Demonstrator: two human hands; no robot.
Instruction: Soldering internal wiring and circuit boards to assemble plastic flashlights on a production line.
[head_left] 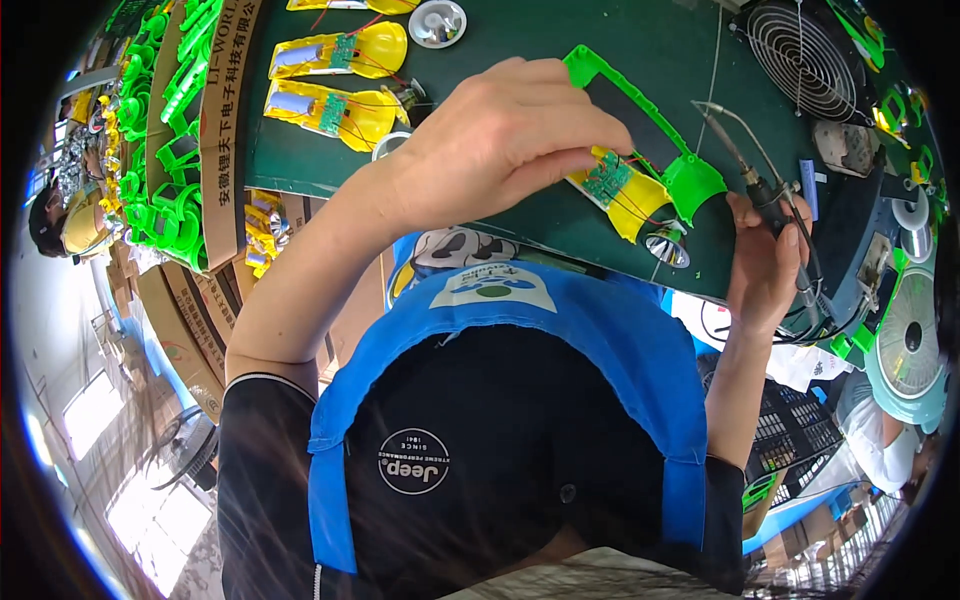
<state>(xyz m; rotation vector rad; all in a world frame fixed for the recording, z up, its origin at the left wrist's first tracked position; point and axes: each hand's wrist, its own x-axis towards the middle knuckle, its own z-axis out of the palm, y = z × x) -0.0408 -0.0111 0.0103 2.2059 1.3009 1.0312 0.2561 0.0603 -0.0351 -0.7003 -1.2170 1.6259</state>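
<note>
My left hand [510,130] reaches over the bench, thumb and forefinger pinched at the left end of a yellow flashlight housing half [640,207]. What is between those fingertips is hidden; a thin red wire shows beside them. A green circuit board [607,180] lies in the housing, with a round silver reflector [667,250] at its right end. Behind it rests a green plastic handle frame [692,185]. On the right, my right hand [768,255] is closed around a soldering iron [765,195], its thin metal tip pointing away to the upper left, apart from the board.
More yellow housings [335,112] with boards and batteries lie at the left, near a loose reflector [438,24]. Cardboard boxes [225,130] and green parts [178,190] stand beyond. A round fan grille [800,55], a solder spool [910,215] and a cable are at the right.
</note>
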